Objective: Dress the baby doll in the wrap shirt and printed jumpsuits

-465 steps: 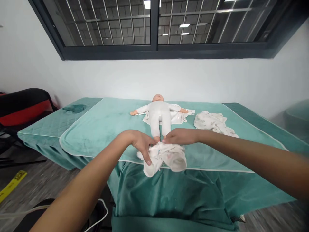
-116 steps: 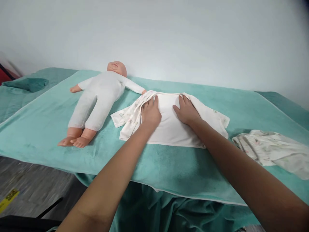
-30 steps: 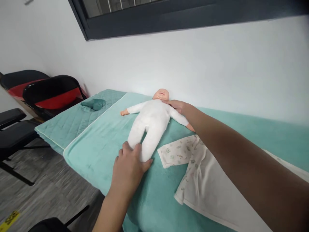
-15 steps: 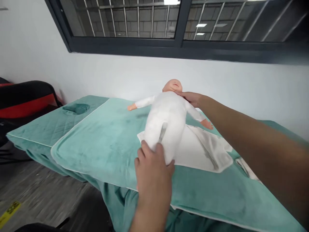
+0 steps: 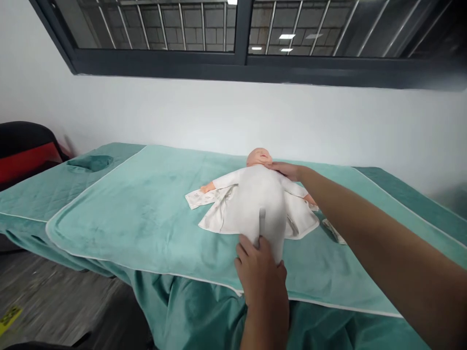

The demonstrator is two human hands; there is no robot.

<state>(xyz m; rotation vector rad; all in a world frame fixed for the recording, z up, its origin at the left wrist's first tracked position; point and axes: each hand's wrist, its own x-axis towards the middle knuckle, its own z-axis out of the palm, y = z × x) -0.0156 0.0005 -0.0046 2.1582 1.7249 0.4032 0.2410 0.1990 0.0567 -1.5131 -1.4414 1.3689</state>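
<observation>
Doll (image 5: pixel 260 194): lying face up over the shirt, head pointing to 12 o'clock, toward the wall (image 5: pixel 164 116); cannot tell if its back is touching cloth or hovering. Bearings below are running from its middle.
Left hand (image 5: pixel 260 265): at 6 o'clock, closing round the legs, fingertips tucking in between them; probably keeping the lower body from sagging.
Right hand (image 5: pixel 286 170): at 1 o'clock, reaching to the neck and shoulder; fingers are hiding behind, so cannot tell how tightly they are curling. Likely propping the loose head.
Shirt (image 5: pixel 219 218): spreading open beneath the torso, a sleeve reaching to 9 o'clock; presumably lying flat so the back can settle inside it.
Patterned cloth (image 5: pixel 334 232): sitting at 4 o'clock, the forearm partly covering it.
Bed (image 5: pixel 146 204): carrying everything.
Change from half a second ago: doll is appearing lower, and shirt is now showing on both sides, where most was showing toward 3 o'clock.
</observation>
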